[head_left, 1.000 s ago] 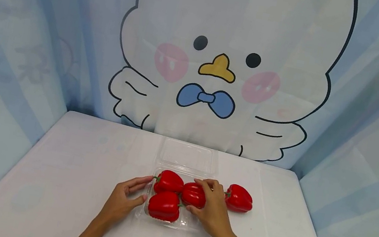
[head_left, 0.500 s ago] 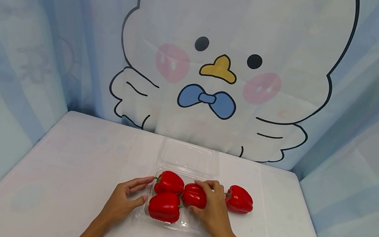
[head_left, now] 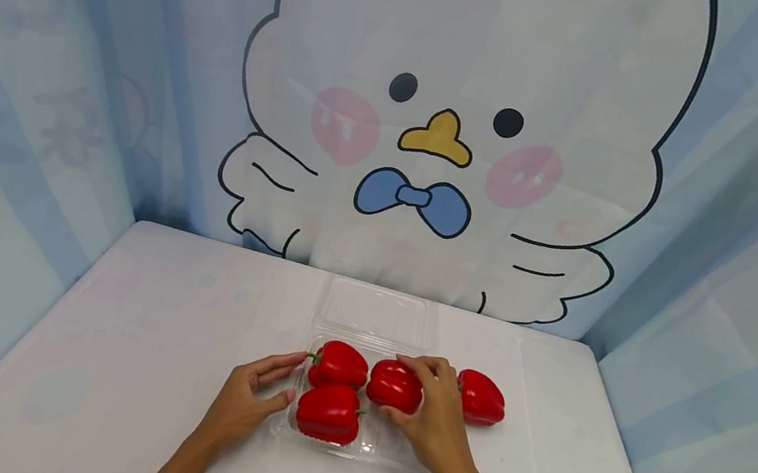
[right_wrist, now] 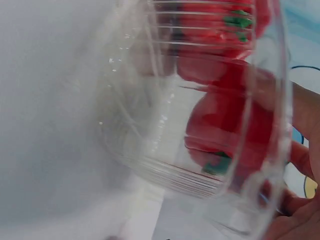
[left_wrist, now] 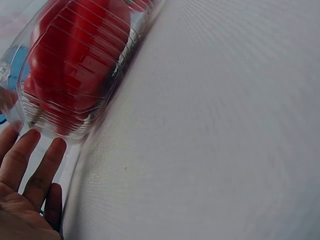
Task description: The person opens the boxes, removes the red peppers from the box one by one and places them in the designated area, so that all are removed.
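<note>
In the head view a clear plastic clamshell box (head_left: pixel 375 444) stands on the table with its lid folded back. Two red bell peppers lie in its left half, one at the back (head_left: pixel 341 365) and one at the front (head_left: pixel 327 413). My right hand (head_left: pixel 440 416) grips a third red bell pepper (head_left: pixel 394 385) from its right side, over the box's back right part. At the box's left edge, my left hand (head_left: pixel 246 397) rests with fingers extended, their tips (left_wrist: pixel 59 145) against the plastic wall in the left wrist view.
Another red bell pepper (head_left: pixel 483 399) lies on the white table (head_left: pixel 121 360) right of the box, partly behind my right hand. The transparent lid (head_left: pixel 376 312) lies flat behind the box. Printed curtains (head_left: pixel 732 349) close in the back and sides.
My right hand has shifted slightly right with its bell pepper, so a gap now shows between it and the two left peppers. The left hand has stayed in place.
</note>
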Demonstrator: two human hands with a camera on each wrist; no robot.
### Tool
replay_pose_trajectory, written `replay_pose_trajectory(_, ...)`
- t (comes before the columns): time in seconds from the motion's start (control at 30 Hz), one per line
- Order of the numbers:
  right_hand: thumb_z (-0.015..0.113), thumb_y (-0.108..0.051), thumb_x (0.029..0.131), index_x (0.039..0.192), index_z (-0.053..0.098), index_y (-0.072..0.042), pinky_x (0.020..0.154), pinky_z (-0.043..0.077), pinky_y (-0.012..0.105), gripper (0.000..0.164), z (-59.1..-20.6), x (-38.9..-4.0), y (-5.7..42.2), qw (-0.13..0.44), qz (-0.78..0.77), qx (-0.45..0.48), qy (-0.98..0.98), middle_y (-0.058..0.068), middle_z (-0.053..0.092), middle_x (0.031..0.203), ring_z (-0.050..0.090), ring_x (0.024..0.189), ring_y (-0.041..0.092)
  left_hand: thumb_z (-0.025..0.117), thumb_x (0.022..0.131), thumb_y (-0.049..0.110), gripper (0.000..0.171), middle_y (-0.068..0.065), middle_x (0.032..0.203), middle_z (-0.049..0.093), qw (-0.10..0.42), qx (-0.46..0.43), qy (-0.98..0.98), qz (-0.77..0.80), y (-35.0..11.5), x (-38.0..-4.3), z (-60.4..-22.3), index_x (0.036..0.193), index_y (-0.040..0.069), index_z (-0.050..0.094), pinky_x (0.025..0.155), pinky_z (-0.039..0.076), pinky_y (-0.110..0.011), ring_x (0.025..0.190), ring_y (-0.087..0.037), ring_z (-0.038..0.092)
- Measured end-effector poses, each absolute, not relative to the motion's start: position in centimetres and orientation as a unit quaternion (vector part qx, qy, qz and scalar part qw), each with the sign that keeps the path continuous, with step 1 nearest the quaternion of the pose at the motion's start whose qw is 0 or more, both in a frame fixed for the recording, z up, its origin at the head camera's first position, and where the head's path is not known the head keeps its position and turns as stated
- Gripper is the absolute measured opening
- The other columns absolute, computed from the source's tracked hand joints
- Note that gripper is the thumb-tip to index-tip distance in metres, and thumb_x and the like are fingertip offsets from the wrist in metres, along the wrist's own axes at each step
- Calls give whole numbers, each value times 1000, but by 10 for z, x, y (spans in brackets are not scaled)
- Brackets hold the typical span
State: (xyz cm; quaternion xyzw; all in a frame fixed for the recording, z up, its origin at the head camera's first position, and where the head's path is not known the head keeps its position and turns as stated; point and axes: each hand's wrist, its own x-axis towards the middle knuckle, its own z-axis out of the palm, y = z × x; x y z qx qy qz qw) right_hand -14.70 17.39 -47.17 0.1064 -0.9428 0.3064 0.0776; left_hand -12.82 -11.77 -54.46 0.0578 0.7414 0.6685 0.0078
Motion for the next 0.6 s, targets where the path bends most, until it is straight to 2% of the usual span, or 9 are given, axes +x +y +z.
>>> replay_pose_trajectory(0.33, 101, -13, 69, 141, 67, -22, 97, 63, 52, 80, -452, -144, 182, 104, 313, 111, -937, 7, 61, 135, 56, 131, 30, 79, 95, 11, 53, -7, 150, 66, 3, 63, 739, 670, -118, -128, -545, 146, 12, 64, 110, 45, -13, 142, -29, 61)
replay_pose_trajectory(0.6, 101, -12, 68, 141, 67, -20, 93, 64, 54, 82, -441, -141, 195, 125, 315, 111, -934, 10, 60, 136, 58, 130, 33, 78, 95, 11, 53, -7, 150, 65, 7, 60, 744, 665, -118, -128, -544, 146, 13, 63, 115, 48, -24, 143, -29, 60)
